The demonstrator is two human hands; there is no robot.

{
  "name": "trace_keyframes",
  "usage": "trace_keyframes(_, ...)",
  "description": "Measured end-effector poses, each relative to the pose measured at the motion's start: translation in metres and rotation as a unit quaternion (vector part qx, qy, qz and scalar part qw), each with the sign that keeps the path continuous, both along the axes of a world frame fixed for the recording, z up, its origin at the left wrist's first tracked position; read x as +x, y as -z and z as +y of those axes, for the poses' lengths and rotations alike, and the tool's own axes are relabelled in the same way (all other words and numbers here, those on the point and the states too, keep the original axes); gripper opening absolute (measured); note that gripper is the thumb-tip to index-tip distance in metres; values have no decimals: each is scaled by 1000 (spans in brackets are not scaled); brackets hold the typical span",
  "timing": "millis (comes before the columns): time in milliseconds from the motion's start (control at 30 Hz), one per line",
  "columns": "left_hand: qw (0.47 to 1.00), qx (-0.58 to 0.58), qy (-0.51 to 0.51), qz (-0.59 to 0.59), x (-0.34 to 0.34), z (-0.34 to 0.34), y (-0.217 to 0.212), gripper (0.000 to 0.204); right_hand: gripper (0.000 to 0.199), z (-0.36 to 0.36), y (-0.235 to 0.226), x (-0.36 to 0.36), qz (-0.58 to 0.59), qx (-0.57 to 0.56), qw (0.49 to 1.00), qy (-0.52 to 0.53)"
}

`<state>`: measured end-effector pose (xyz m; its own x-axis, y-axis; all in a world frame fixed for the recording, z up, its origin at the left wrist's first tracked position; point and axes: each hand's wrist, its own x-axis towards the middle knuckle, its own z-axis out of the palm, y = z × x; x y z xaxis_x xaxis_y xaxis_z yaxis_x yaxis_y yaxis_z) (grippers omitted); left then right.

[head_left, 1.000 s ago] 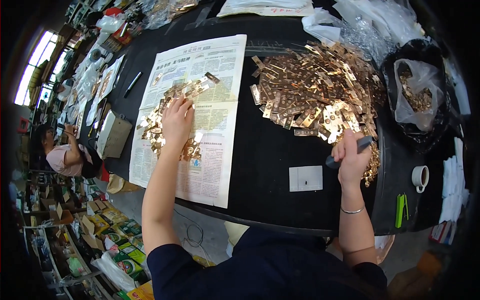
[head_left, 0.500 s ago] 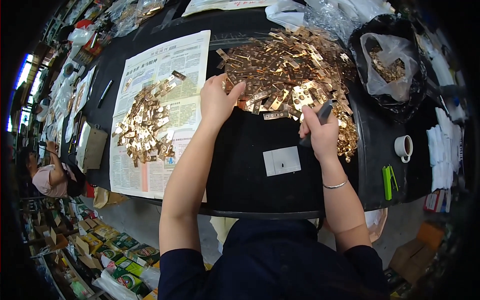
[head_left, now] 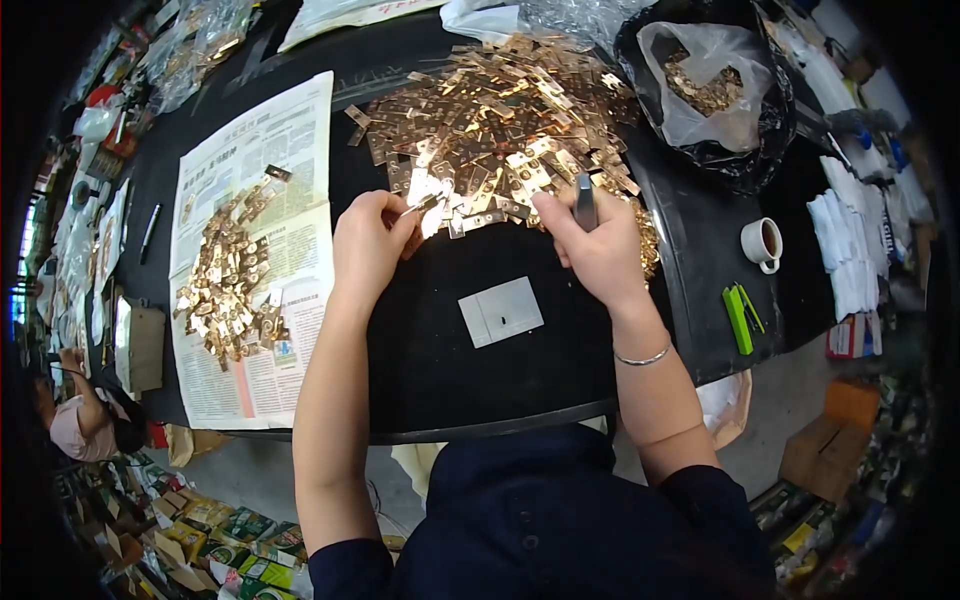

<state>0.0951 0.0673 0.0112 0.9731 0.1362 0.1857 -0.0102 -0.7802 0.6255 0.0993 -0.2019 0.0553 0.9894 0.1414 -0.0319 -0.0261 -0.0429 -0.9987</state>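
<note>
The fingers of the left hand (head_left: 372, 240) are pinched narrow on one small brass plate (head_left: 424, 206), held by its near end at the closest edge of the big heap of brass plates (head_left: 500, 125) that spreads away from the fingertips. The right hand (head_left: 598, 250) is curled shut round a dark slim tool (head_left: 585, 203), whose tip rests against the same edge of the heap; what kind of tool it is I cannot make out. These plates look thin, stiff and light, smooth enough to slide over one another, and probably sharp along the cut edges, so a pinch across the flat faces at one end seems the sound way to lift one. Just below both hands, toward the person, lies a pale square card (head_left: 500, 311) on the black surface (head_left: 440, 370). Well off beyond the left hand, a smaller pile of plates (head_left: 228, 275) sits on a spread newspaper (head_left: 255, 250). Past the right hand stand a white cup (head_left: 762, 243) and a green clip-like object (head_left: 740, 317), with a clear bag of scraps (head_left: 708, 85) farther out. The underside of the pinched plate and the left fingertips' grip are partly hidden.
</note>
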Motion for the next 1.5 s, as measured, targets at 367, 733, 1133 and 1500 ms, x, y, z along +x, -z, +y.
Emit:
trace_keyframes(367,907,-412,-3,88,-83,-27,-12,10,16,-34,12,3,-241,-491,835,-60)
trace_keyframes(733,936,-326,-27,126,-118,-23,-8,12,18,-12,2,-13,-252,-478,833,-119)
trace_keyframes(1133,996,-56,31,-67,-129,-34,-4,21,25,3,12,-47,-230,-405,848,-251)
trace_keyframes(1500,988,-128,-10,-81,-129,-43,-6,16,25,7,15,-39,-223,-405,841,-279)
